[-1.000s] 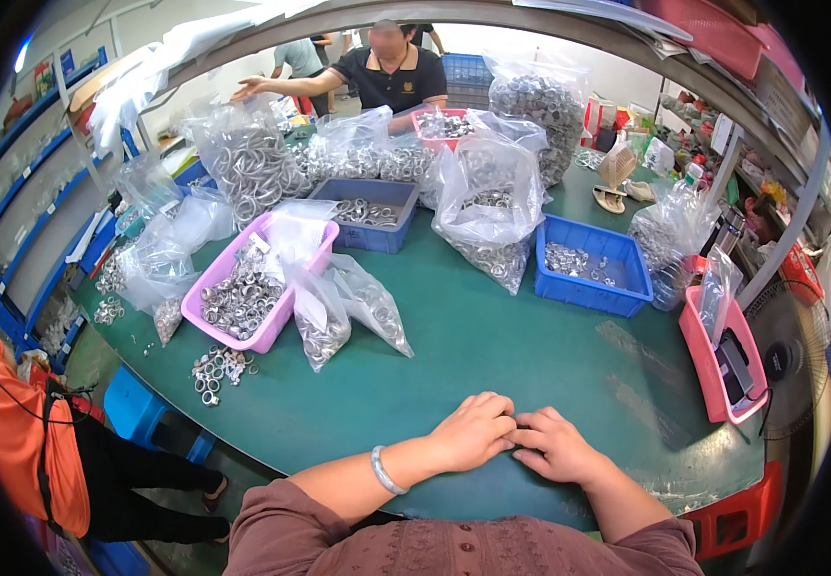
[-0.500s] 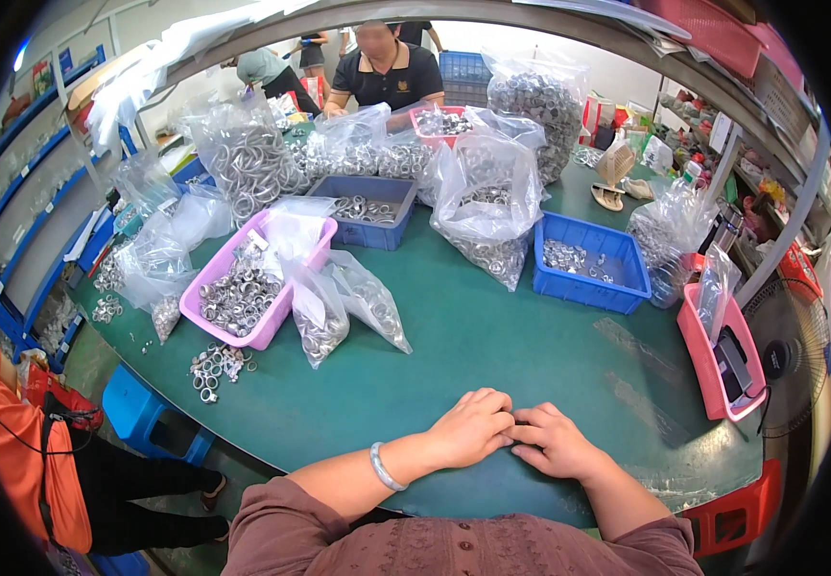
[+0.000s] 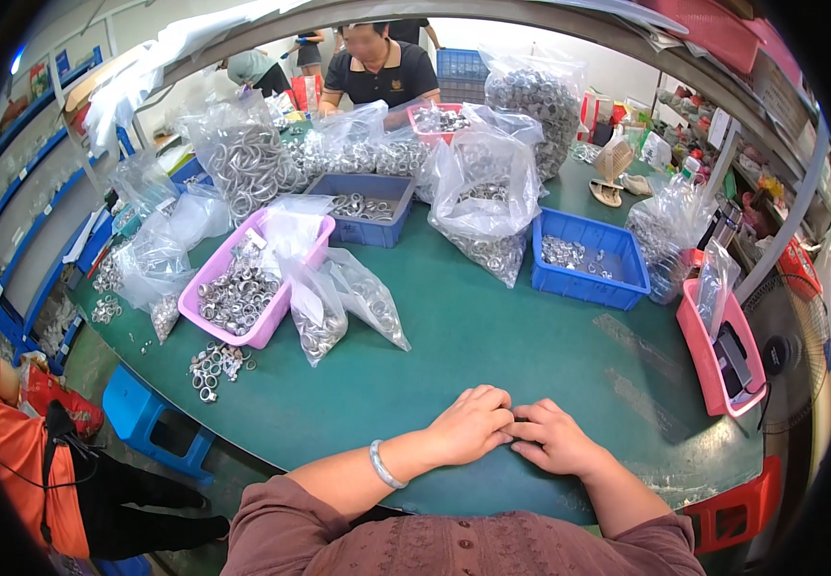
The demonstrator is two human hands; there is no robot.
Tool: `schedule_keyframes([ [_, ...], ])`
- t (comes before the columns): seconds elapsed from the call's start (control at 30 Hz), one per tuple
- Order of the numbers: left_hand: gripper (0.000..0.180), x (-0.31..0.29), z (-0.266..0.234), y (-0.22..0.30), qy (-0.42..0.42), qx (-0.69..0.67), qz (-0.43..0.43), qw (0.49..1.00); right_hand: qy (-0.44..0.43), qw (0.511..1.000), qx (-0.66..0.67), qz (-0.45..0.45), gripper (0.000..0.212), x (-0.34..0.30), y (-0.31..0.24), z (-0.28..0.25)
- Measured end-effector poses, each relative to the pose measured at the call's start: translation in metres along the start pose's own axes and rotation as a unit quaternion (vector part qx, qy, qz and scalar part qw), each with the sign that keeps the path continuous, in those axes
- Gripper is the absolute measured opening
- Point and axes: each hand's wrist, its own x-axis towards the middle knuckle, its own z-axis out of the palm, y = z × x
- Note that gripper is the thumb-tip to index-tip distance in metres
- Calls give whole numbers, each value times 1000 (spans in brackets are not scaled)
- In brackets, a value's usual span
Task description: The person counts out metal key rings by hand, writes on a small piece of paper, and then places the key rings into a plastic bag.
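At the near edge of the green table (image 3: pixel 415 384), my left hand (image 3: pixel 473 422) lies palm down with its fingers curled together. A pale bangle circles that wrist. My right hand (image 3: pixel 555 437) meets it fingertip to fingertip, its fingers loosely bent and its thumb apart. Any small thing under the curled left fingers is hidden. Ahead and to the left is a pink tub (image 3: pixel 188 305) of metal rings, with a clear bag of rings (image 3: pixel 318 331) beside it. A blue bin (image 3: pixel 588 293) with some metal rings stands ahead and to the right.
Loose rings (image 3: pixel 209 370) lie near the left table edge. Large ring-filled bags (image 3: pixel 487 221) and a grey-blue bin (image 3: pixel 363 230) fill the far side, where a person (image 3: pixel 387 77) sits. A pink basket (image 3: pixel 718 384) is at right. An orange-shirted person (image 3: pixel 32 442) stands at left by a blue stool (image 3: pixel 152 413).
My hands stay almost still, fingertips together. The orange-shirted person at left has shifted slightly, and the person across the table has moved slightly left.
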Motion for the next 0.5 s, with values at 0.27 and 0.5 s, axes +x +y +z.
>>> schedule_keyframes([
  [0.27, 17, 1, 0, -2, 0, 5, 5, 1000, 0, 1000, -5, -5, 30, 1, 1, -1],
  [0.5, 15, 1, 1, -2, 4, 0, 4, 1000, -3, 1000, 1, -5, 29, 1, 1, -1],
])
